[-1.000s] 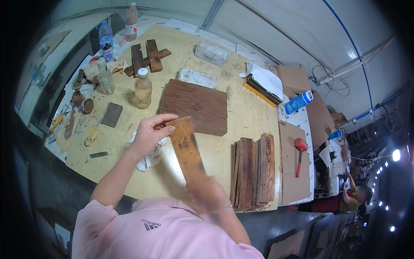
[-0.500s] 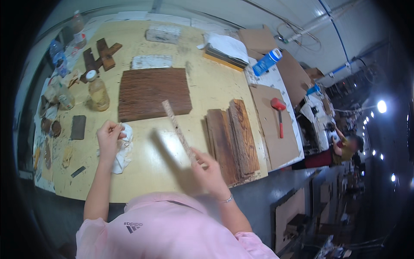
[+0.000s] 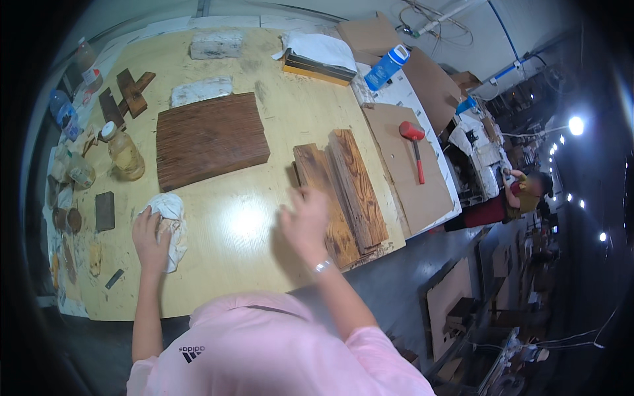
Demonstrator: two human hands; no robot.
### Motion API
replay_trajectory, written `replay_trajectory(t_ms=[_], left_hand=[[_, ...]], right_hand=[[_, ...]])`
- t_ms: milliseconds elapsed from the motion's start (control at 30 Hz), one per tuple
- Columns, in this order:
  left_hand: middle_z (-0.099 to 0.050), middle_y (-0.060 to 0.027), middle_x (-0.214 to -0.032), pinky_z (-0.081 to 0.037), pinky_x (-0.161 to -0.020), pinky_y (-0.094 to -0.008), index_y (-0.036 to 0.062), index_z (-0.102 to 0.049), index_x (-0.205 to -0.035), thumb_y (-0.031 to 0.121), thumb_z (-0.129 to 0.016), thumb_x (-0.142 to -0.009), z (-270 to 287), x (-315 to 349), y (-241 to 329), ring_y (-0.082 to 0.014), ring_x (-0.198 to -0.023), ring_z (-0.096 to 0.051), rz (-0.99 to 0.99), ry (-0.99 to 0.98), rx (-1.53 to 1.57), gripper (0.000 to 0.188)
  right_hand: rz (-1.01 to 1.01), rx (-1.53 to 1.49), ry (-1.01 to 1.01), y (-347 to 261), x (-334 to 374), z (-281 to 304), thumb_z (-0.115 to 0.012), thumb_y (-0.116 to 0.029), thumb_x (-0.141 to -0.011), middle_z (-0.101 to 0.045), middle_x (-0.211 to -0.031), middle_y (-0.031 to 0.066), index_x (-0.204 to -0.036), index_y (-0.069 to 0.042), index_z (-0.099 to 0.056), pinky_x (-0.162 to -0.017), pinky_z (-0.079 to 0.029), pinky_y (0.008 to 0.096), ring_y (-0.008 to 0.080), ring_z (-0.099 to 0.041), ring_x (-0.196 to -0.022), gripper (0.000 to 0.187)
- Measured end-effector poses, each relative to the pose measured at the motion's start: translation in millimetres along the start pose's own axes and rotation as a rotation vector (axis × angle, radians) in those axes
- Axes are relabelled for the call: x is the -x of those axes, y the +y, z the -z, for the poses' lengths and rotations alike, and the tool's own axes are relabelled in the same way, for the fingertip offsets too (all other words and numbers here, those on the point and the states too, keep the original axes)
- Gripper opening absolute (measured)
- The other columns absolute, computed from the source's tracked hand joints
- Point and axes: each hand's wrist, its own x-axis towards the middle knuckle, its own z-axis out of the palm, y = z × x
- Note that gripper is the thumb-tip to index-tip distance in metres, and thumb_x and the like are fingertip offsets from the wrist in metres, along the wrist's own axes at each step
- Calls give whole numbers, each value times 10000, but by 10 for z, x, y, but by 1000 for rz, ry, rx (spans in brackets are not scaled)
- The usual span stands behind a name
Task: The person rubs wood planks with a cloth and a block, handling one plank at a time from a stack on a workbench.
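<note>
My left hand [image 3: 152, 241] grasps the near-left side of a crumpled white cloth [image 3: 173, 208], stained yellowish, on the table. My right hand [image 3: 307, 221], slightly blurred, is over the left edge of the dark brown wooden boards [image 3: 323, 198]. Its fingers are apart and nothing shows in them; whether it touches a board I cannot tell. A second group of boards [image 3: 360, 191] with bold grain lies alongside. Beyond my hands a wide grooved brown wooden panel [image 3: 211, 140] lies flat. The thin speckled strip is not visible now.
At left stand a white-capped bottle of yellowish liquid [image 3: 125, 155] and other bottles, near a dark block [image 3: 105, 211]. A red mallet [image 3: 412, 135] lies on cardboard [image 3: 389, 171] at right, with a blue bottle [image 3: 386, 68] behind. Another person [image 3: 518, 191] stands far right.
My right hand has let go of the thin speckled strip and moved toward the brown boards. My left hand has come down onto the white cloth. The view has shifted slightly.
</note>
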Motion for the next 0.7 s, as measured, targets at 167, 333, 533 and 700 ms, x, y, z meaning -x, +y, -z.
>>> replay_trajectory(t_ms=[167,333,533,700], left_hand=[[-383,-127,-1519,-180,-1162,-559,65,-442,-1416,194,-684,-813,-404,291,-157,-327,-1397,-339,29,-173,-174,663],[-385,-115,-1520,-179,-1166,-554,68,-448,-1416,203,-671,-825,-415,306,-200,-319,-1407,-332,35,-157,-150,645],[-431,-110,-1485,-204,-1153,-546,63,-488,-1384,176,-660,-821,-390,265,-93,-319,-1384,-363,50,-143,-106,599],[-553,-139,-1358,-296,-1119,-492,28,-565,-1272,68,-627,-780,-380,332,-269,-343,-1291,-472,5,-42,-17,498]], right_hand=[[233,-87,-161,-325,-517,-974,-700,-105,-783,-417,-1425,273,-1363,-13,-496,-1115,-337,475,418,-387,-1345,621],[235,48,-171,-298,-702,-1537,-606,-93,-856,-356,-1483,280,-1419,-27,-420,-1124,-329,487,426,-358,-1373,597],[313,197,-47,-187,-766,-1542,-547,-91,-850,-568,-1128,186,-1159,-30,-582,-900,-433,425,329,-536,-1059,318],[495,120,-131,-207,-880,-1444,-654,-203,-793,-590,-919,133,-919,-83,-572,-773,-455,421,290,-569,-918,193]])
